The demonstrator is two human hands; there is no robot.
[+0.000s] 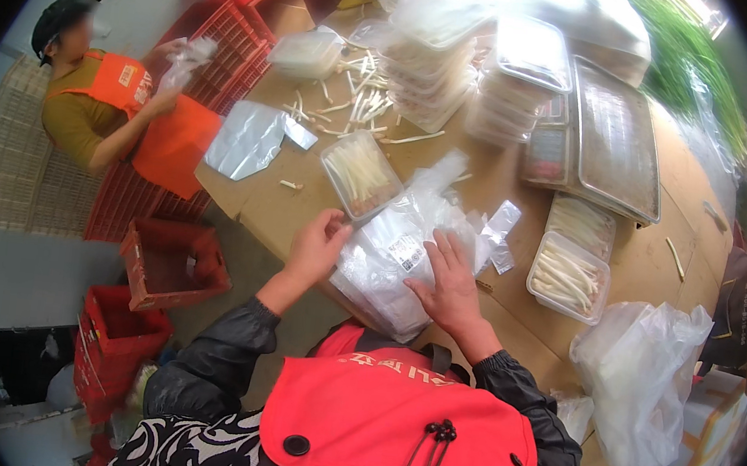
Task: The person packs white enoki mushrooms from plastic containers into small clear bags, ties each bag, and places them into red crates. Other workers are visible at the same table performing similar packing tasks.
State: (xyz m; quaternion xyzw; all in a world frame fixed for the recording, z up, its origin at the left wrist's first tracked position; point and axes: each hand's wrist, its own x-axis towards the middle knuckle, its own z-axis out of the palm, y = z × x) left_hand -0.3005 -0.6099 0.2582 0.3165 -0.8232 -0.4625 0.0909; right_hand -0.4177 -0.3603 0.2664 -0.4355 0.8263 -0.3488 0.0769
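Observation:
Clear plastic bags [386, 272] lie in a pile right before me, the top one bearing a printed white label [405, 253]. My right hand [453, 286] rests on the bags with its fingers spread. At their left edge is my left hand [319, 244], its fingers half curled and a gap at the thumb; I see nothing held in it. Just beyond that hand stands a clear plastic tray [362, 174] filled with long white stalks with tan ends, probably mushrooms. Silvery film pieces [500, 232] lie to the right of the bags.
Loose stalks [367, 99] lie across the cardboard-covered table [267, 201], beside stacked trays [432, 68]. Filled trays [570, 277] and a crumpled plastic bag [638, 377] are on the right. A co-worker in an orange apron [175, 140] stands left, near red crates [172, 260]. Others' hands show at the rim.

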